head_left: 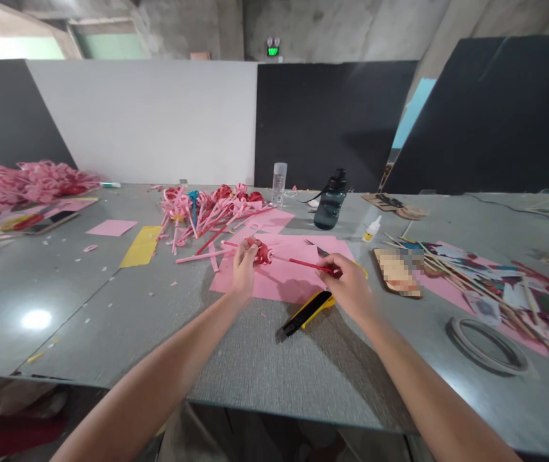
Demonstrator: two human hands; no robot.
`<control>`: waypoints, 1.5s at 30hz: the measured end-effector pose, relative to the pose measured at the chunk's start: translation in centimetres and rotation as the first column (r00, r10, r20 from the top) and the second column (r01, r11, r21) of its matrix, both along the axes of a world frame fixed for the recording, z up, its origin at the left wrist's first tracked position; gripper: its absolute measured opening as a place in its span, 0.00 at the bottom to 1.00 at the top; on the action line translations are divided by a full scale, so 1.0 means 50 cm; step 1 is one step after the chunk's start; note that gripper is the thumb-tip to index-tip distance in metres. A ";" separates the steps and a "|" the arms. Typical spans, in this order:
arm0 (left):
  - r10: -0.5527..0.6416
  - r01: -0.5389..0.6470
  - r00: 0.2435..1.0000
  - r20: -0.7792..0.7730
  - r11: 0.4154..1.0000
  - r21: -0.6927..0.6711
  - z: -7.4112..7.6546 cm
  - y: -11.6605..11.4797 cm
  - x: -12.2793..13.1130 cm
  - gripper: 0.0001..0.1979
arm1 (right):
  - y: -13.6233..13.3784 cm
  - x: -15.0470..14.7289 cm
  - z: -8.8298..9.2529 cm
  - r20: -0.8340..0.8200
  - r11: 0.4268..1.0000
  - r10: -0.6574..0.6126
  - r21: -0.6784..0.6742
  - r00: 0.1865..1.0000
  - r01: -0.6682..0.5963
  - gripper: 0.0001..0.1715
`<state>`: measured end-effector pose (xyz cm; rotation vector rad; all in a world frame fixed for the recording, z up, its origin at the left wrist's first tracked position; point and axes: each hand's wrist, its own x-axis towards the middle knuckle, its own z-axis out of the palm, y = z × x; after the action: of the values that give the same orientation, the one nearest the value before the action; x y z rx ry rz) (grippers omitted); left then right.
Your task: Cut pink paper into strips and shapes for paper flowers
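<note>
My left hand (244,264) is closed around a red paper flower (261,253), its fingers covering part of the petals. From the flower a thin stick wrapped in red and pink (303,263) runs rightward, and my right hand (344,279) pinches its red end. Both hands are above a pink paper sheet (284,285). Just below my right hand, a yellow-and-black utility knife (306,314) lies on the table. A dark, pointed tool (317,248) rests on the sheet, partly hidden behind my right hand.
Finished-looking paper flowers (211,205) lie in a pile behind the sheet. A dark water bottle (331,202), a clear bottle (279,183) and a glue bottle (371,229) stand farther back. At right are a phone (397,273), a tape roll (489,343) and scattered sticks (476,279).
</note>
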<state>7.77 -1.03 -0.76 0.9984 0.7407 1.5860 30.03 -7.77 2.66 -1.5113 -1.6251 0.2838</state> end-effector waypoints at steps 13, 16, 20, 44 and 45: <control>0.043 0.023 0.933 -0.357 0.983 0.180 0.008 -0.021 0.007 0.08 | -0.007 0.010 0.012 0.110 0.992 -0.122 -0.022 0.986 0.126 0.15; 0.035 0.056 0.902 -0.431 0.979 0.195 0.010 -0.028 0.006 0.09 | -0.008 0.011 0.012 0.113 0.990 -0.140 -0.015 0.984 0.142 0.16; 0.082 0.061 0.822 -0.563 0.971 0.231 0.008 -0.032 0.005 0.17 | -0.007 0.012 0.009 0.084 0.991 -0.135 0.017 0.987 0.134 0.15; 0.262 -0.270 0.927 -0.268 0.963 0.007 0.003 -0.002 -0.013 0.07 | 0.012 0.040 -0.006 -0.559 0.965 -0.217 0.001 0.800 0.262 0.25; 0.263 -0.274 0.929 -0.261 0.962 -0.008 0.003 -0.001 -0.014 0.05 | 0.013 0.040 -0.005 -0.603 0.965 -0.212 -0.007 0.769 0.261 0.25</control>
<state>7.05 -1.08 -0.60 1.1208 1.1283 1.6812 32.01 -7.11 2.43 -1.3610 -0.9162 0.4963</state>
